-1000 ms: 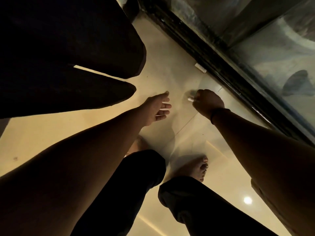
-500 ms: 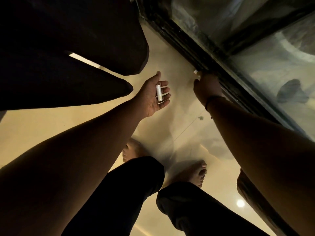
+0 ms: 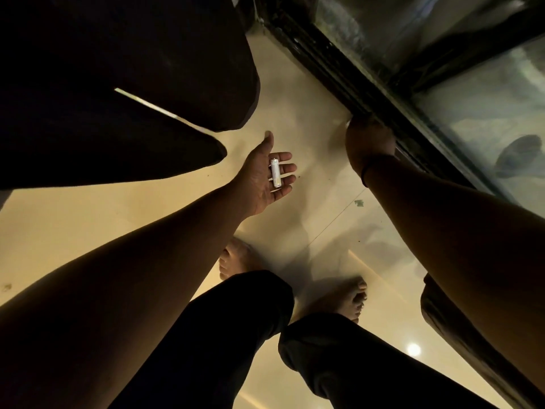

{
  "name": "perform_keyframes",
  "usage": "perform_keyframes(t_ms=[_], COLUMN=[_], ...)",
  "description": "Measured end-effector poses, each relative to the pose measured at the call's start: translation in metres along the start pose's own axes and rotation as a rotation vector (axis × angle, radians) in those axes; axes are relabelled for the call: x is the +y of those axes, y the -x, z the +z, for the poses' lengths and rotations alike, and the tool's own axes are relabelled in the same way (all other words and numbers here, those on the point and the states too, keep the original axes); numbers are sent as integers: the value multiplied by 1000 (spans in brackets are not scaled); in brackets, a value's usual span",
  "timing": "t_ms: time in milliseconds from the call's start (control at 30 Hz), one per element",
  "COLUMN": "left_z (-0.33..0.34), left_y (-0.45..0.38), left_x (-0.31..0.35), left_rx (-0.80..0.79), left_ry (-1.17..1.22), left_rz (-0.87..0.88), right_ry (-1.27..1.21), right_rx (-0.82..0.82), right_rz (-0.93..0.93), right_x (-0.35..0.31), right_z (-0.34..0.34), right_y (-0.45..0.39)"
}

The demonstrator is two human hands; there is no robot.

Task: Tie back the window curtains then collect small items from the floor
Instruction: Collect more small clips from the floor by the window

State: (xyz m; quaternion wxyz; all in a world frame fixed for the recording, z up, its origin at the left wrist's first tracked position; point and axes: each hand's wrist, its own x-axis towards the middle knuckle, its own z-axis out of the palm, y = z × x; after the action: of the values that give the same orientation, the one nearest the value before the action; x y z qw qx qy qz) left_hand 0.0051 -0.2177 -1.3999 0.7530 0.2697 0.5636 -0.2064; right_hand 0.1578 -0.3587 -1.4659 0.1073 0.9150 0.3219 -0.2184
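Head view: a small white tube point(image 3: 275, 173) lies across the fingers of the left hand point(image 3: 265, 175), whose grip is flat open. It looks light, hard and smooth, so it may roll; pinch its middle. The right hand point(image 3: 368, 141) is down at the window track point(image 3: 333, 66), and I cannot tell its grip.

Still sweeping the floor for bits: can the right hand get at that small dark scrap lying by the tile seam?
Probably yes. The scrap lies on open floor just beside the right forearm, nothing over it. The right hand is down at the window track and would only need to draw back.
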Motion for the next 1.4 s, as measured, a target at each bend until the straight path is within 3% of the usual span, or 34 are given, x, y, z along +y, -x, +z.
perform_keyframes(t_ms=[233,433,567,700,800,1033,1200,1400], left_z=[-1,-10,-21,-19,1,64,96,113], left_y=[8,53,104,178,256,416,515,584], left_x=[-7,-14,-23,-36,-35,-20,-27,-43], left_rx=[32,66,123,120,91,71,-22,-207], left_ry=[-11,-81,-94,55,144,25,-25,-36], left_rz=[-7,-43,-62,-112,-90,86,141,221], right_ry=[-50,-446,-740,-953,-1027,-1167,-1251,-1373], right_rx=[-142,-505,-587,-593,-528,-541,-369,-111], right_rz=[-181,131,284,368,261,-2,-53,89], right_x=[-2,-14,-26,-36,-42,-43,-32,-9], right_z=[4,-19,-61,-126,-200,-371,-460,-505], right_y=[39,130,190,235,272,340,399,476])
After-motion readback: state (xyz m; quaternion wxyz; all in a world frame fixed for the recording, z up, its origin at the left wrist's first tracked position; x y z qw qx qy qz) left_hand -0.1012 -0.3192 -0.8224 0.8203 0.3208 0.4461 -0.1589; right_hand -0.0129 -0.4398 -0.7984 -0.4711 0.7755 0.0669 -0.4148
